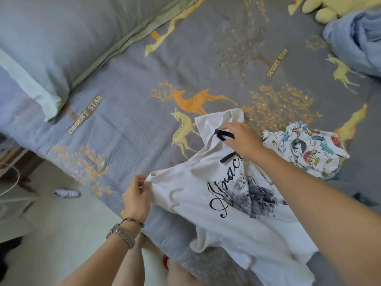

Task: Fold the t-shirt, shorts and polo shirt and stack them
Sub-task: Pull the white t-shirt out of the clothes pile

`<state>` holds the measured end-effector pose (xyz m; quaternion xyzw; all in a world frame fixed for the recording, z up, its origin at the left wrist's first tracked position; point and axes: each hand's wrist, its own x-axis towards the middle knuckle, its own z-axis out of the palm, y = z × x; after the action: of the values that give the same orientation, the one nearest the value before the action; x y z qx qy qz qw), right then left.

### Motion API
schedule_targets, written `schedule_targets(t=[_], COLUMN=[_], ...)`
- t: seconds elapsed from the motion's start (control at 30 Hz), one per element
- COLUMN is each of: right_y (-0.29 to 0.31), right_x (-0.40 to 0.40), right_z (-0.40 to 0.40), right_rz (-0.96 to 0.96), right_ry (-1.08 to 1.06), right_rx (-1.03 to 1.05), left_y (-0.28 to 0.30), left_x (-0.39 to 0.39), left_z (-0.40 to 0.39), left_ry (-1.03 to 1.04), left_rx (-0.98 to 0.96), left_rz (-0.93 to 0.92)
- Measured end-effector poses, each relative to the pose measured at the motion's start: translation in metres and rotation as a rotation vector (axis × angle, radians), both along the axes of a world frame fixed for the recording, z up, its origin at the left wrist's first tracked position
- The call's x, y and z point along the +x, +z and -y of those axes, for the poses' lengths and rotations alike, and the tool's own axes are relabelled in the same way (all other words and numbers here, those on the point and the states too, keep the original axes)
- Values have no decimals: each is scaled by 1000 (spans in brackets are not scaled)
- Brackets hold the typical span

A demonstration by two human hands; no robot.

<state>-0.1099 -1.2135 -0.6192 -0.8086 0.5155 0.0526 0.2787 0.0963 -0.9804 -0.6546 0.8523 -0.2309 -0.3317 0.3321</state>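
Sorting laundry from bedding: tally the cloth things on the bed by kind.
White t-shirt: 1
Cartoon-print garment: 1
Pillow: 1
Blue blanket: 1
Yellow plush toy: 1
Total: 5

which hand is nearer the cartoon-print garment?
Right. The right hand grips the white t-shirt just left of the cartoon-print garment; the left hand pinches the t-shirt's far edge, much farther away.

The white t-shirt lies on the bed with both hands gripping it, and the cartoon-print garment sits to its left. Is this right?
Not quite. In the head view the cartoon-print garment sits to the right of the white t-shirt, not left. The left hand and right hand do grip the shirt on the bed.
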Motion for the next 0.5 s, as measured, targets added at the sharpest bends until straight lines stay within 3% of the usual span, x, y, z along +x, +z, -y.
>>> schedule_targets(t=[0.1, 0.27, 0.5], right_y=[-17, -26, -24], right_x=[5, 3, -7], right_z=[9, 18, 17], right_rz=[-61, -333, -305], right_ry=[-3, -44, -282], right_rx=[-36, -98, 96], left_y=[-7, -14, -1], left_x=[5, 7, 1], left_z=[3, 10, 20], left_ry=[1, 15, -1], left_rx=[19, 20, -9], left_rz=[3, -10, -12])
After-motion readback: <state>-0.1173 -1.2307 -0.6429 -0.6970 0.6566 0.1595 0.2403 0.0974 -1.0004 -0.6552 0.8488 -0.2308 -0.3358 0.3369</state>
